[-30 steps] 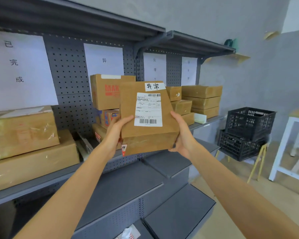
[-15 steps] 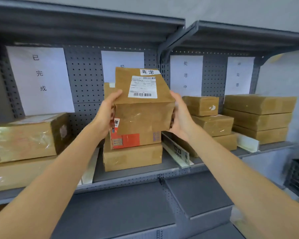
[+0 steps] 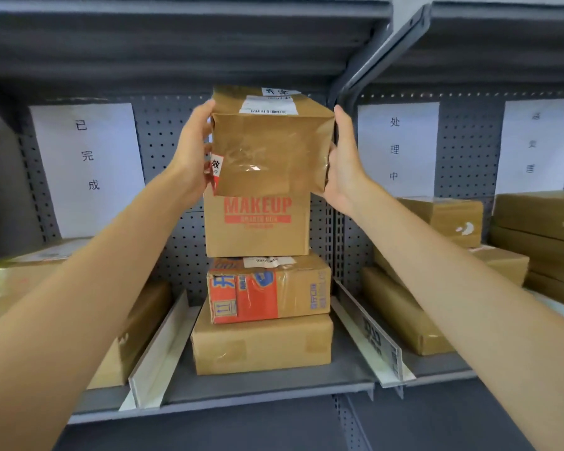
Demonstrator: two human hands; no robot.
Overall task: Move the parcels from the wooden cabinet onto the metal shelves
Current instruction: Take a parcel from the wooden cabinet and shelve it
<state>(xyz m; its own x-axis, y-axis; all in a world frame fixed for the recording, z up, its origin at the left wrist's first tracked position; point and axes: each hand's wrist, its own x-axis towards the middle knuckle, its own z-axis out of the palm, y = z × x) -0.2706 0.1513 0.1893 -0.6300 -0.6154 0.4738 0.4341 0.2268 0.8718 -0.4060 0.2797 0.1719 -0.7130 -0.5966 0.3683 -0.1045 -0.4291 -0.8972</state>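
I hold a brown cardboard parcel (image 3: 271, 148) with a white shipping label on its top, raised in front of the grey metal shelf (image 3: 274, 388). My left hand (image 3: 194, 151) grips its left side and my right hand (image 3: 344, 157) grips its right side. Right below and behind it stands a stack of three parcels: a "MAKEUP" box (image 3: 258, 226) on top, an orange and brown box (image 3: 269, 289) in the middle, a plain brown box (image 3: 262, 345) at the bottom. The held parcel hides the top of the "MAKEUP" box, so I cannot tell whether they touch.
White dividers (image 3: 158, 356) (image 3: 372, 336) bound the middle bay. Brown parcels (image 3: 20, 284) fill the left bay and more parcels (image 3: 437, 271) (image 3: 541, 236) the right bays. Paper signs (image 3: 85, 164) (image 3: 396, 148) hang on the pegboard. An upper shelf (image 3: 183, 37) sits close above.
Both hands have lifted the parcel higher and pushed it toward the shelf, above the stack. The view has come closer to the middle bay.
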